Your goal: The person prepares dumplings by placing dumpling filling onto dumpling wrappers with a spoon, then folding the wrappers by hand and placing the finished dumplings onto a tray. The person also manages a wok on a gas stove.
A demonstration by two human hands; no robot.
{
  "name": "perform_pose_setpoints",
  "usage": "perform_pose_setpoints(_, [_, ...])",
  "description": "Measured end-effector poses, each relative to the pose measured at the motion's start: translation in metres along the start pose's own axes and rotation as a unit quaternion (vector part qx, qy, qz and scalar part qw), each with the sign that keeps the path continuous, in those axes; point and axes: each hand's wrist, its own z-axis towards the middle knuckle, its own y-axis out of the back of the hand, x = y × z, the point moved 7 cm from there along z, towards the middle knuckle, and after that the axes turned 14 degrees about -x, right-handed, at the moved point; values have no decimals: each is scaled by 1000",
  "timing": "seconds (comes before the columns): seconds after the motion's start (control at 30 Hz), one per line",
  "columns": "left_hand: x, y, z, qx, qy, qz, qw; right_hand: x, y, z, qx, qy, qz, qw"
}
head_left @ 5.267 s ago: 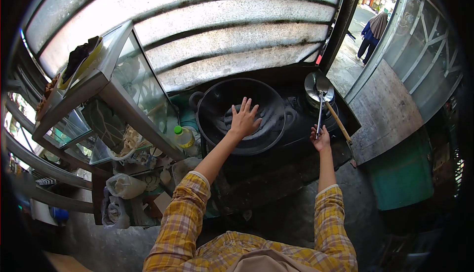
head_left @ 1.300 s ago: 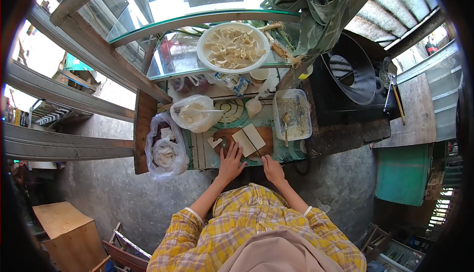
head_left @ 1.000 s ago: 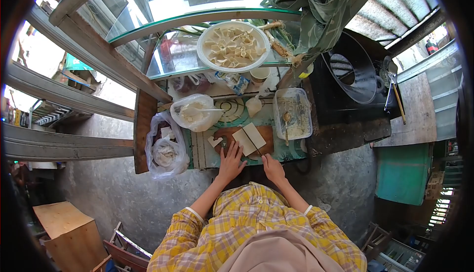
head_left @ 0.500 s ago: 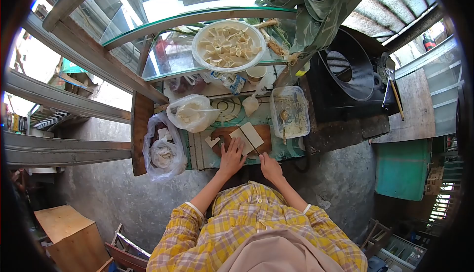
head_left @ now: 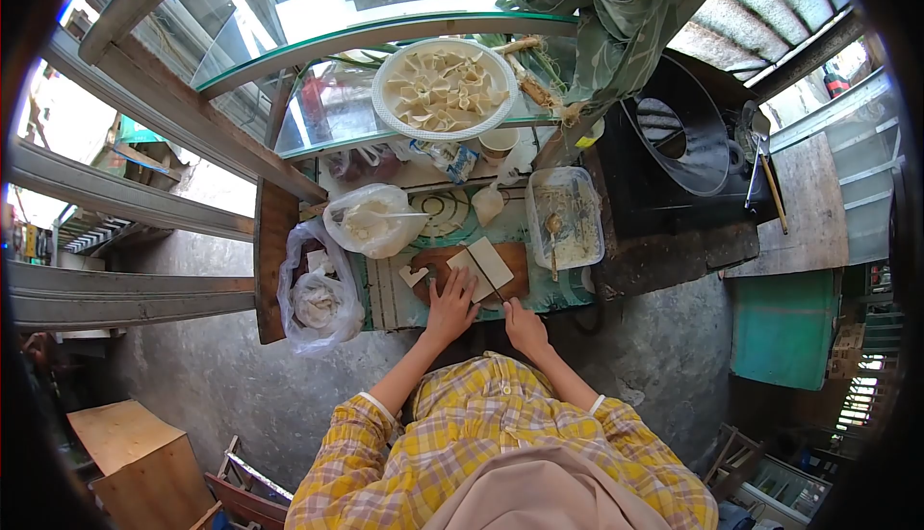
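Observation:
My right hand (head_left: 526, 328) is closed around the handle of a knife (head_left: 494, 289). Its thin blade lies slantwise across a pale, flat dough sheet (head_left: 493, 262) on a brown wooden board (head_left: 518, 258). My left hand (head_left: 452, 309) rests palm down with its fingers spread, the fingertips on the board and at the sheet's left edge. Small dough offcuts (head_left: 414, 276) lie to the left of those fingers. Beyond, on a glass shelf, a white round tray (head_left: 383, 106) holds many folded dough pieces.
A clear plastic tub (head_left: 591, 205) with a spoon and some filling stands right of the board. To the left are a bag of white flour (head_left: 371, 222) with a spoon and another plastic bag (head_left: 320, 304). A black wok (head_left: 688, 145) sits at the far right.
My right hand and the knife have shifted very slightly left. My left hand and the dough sheet stay in place.

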Motion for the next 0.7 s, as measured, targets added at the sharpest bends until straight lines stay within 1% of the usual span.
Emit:
perform_pose_setpoints(0.17, [0, 0, 1, 2, -7, 5, 1000, 2, 1, 0, -15, 15, -15, 1000])
perform_pose_setpoints(0.43, [0, 2, 5, 0, -4, 8, 1000, 2, -2, 1, -5, 21, -43, 999])
perform_pose_setpoints(0.53, [3, 0, 10, 3, 27, -23, 999, 1, -2, 2, -1, 24, -49, 999])
perform_pose_setpoints(0.63, [-10, 9, 27, -37, -24, -27, 999, 5, 0, 1, 0, 17, -53, 998])
perform_pose_setpoints(0.7, [-11, -4, 33, -4, -48, -24, 999, 6, 0, 1, 1, 14, -54, 998])
